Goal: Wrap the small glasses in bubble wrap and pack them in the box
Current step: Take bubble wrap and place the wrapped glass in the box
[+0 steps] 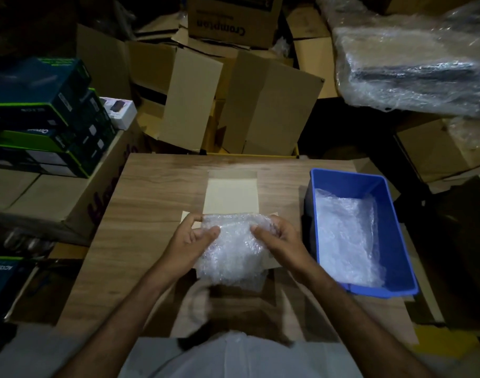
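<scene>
Both hands, left [191, 236] and right [278, 237], grip a bubble-wrap bundle [230, 252] over the open box [230, 195]; glass probably inside, packing not done.

Clear-white bubble wrap [232, 253], dotted texture; pale cream box [230, 196] with tan flaps; light brown wood-grain table [157, 192]. Blue bin [391, 227] lined with more whitish wrap. Dark teal cartons [39, 105] edged lime green at left; plain brown cardboard boxes [263, 110] behind.

Both forearms extended forward; left hand [191, 236] and right hand [278, 236] grip bubble-wrap bundle [232, 252], fingers curled.
</scene>
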### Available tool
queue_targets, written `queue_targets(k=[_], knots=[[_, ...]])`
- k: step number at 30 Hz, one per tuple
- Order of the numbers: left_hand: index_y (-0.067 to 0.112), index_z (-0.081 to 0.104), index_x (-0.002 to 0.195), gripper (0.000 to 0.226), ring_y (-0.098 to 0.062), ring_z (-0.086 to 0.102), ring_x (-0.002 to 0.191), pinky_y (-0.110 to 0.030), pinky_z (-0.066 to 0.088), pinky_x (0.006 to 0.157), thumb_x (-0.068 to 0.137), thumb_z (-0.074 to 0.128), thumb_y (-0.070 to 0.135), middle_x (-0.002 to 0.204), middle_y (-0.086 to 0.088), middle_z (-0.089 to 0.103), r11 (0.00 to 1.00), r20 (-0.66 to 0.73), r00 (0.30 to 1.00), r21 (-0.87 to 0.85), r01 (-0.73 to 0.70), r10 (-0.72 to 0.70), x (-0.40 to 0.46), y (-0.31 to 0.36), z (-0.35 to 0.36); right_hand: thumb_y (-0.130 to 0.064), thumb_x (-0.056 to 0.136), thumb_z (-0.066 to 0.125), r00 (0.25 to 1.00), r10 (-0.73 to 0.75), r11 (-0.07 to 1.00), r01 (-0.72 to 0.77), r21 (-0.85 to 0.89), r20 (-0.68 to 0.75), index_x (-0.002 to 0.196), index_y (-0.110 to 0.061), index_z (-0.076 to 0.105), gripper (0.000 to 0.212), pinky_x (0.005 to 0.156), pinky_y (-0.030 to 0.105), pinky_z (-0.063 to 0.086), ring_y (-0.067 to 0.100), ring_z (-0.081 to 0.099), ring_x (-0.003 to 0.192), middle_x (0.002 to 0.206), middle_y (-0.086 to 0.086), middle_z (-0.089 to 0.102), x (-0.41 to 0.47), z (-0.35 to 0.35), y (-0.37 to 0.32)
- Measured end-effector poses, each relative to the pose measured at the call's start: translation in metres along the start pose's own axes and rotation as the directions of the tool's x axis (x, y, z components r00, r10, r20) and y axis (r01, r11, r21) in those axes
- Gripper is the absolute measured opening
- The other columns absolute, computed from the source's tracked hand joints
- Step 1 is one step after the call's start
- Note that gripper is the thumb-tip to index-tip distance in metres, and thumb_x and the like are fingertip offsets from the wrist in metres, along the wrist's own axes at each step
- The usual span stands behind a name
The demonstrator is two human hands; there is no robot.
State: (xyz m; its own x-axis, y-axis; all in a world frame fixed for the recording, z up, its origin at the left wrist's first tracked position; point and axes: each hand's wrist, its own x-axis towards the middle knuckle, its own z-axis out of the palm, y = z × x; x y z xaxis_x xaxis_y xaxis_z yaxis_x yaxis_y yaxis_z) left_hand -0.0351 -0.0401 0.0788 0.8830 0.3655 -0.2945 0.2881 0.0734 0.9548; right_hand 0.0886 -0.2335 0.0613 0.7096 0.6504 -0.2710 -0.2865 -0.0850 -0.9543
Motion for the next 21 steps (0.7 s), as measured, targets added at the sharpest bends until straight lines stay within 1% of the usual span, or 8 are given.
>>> queue_targets(k=[2,4,6,8,10,13,18,21], knots=[[0.023,0.046,0.129,0.04,-0.013,0.07,0.091,-0.026,0.055,0.072,0.095,0.067,0.017,0.106,-0.009,0.068,0.999,-0.041,0.998,0.0,0.046,-0.046,-0.001,-0.01,0.0,-0.03,0.09,0.075,0.998,0.024,1.0,-0.024,-0.007,-0.064,0.122,-0.015,0.059,0.039,0.076,0.034,0.062,0.028,0.072,0.104,0.116,0.008,0.071,0.001,0.002,0.011],[0.03,0.041,0.134,0.051,-0.006,0.069,0.1,-0.019,0.056,0.074,0.093,0.07,0.016,0.113,-0.005,0.061,0.998,-0.056,0.997,0.02,0.059,-0.058,-0.002,-0.02,0.0,-0.032,0.08,0.084,0.996,0.065,0.997,-0.067,-0.038,-0.062,0.126,-0.024,0.053,0.056,0.078,0.037,0.063,0.021,0.072,0.104,0.119,0.002,0.068,-0.001,0.001,0.016],[0.026,0.038,0.135,0.054,0.006,0.069,0.089,-0.016,0.057,0.068,0.093,0.069,0.011,0.106,-0.002,0.061,0.999,-0.102,0.994,0.027,0.047,-0.044,-0.003,-0.028,0.0,-0.025,0.075,0.089,0.997,0.074,0.993,-0.075,-0.091,-0.014,0.131,-0.027,0.05,0.068,0.08,0.036,0.063,0.014,0.071,0.105,0.121,-0.004,0.067,-0.004,0.0,0.022],[0.021,0.039,0.133,0.05,0.015,0.067,0.077,-0.012,0.054,0.06,0.094,0.066,0.005,0.098,0.006,0.059,0.998,-0.128,0.99,0.025,0.06,-0.056,-0.004,-0.031,0.002,-0.018,0.079,0.087,0.997,0.068,0.992,-0.064,-0.104,0.034,0.134,-0.025,0.051,0.066,0.08,0.035,0.063,0.015,0.071,0.106,0.125,0.0,0.066,-0.003,-0.002,0.03],[0.02,0.046,0.13,0.047,0.009,0.07,0.085,-0.016,0.057,0.067,0.093,0.068,0.003,0.103,0.003,0.064,0.993,-0.1,0.99,-0.062,0.097,-0.103,-0.004,-0.03,0.001,-0.017,0.083,0.083,0.996,0.08,0.993,-0.077,-0.087,0.036,0.135,-0.024,0.053,0.06,0.08,0.037,0.063,0.017,0.072,0.106,0.127,0.003,0.066,-0.002,-0.003,0.033],[0.014,0.055,0.134,0.047,-0.023,0.069,0.115,-0.044,0.058,0.096,0.091,0.071,0.007,0.125,-0.014,0.07,0.969,0.034,0.983,-0.167,0.185,-0.182,-0.006,-0.029,-0.008,-0.017,0.087,0.078,0.987,0.158,0.987,-0.159,0.013,0.035,0.134,-0.026,0.056,0.053,0.084,0.051,0.062,0.026,0.072,0.108,0.129,0.007,0.065,0.001,-0.006,0.033],[0.016,0.06,0.13,0.033,-0.028,0.068,0.115,-0.049,0.057,0.095,0.098,0.059,0.009,0.124,-0.008,0.071,0.951,0.117,0.961,-0.153,0.268,-0.251,-0.009,-0.028,-0.012,-0.013,0.091,0.07,0.968,0.196,0.964,-0.22,0.15,0.155,0.129,-0.013,0.062,0.039,0.097,0.062,0.053,0.036,0.068,0.114,0.127,0.015,0.067,0.001,-0.012,0.035],[0.012,0.059,0.134,0.044,-0.031,0.064,0.122,-0.046,0.057,0.094,0.092,0.069,0.021,0.135,-0.013,0.065,0.912,0.267,0.925,-0.235,0.335,-0.271,-0.009,-0.033,-0.023,-0.012,0.094,0.067,0.975,0.186,0.976,-0.198,0.089,0.123,0.1,-0.007,0.073,0.009,0.098,0.069,0.048,0.043,0.066,0.111,0.117,0.019,0.07,0.002,-0.009,0.033]])
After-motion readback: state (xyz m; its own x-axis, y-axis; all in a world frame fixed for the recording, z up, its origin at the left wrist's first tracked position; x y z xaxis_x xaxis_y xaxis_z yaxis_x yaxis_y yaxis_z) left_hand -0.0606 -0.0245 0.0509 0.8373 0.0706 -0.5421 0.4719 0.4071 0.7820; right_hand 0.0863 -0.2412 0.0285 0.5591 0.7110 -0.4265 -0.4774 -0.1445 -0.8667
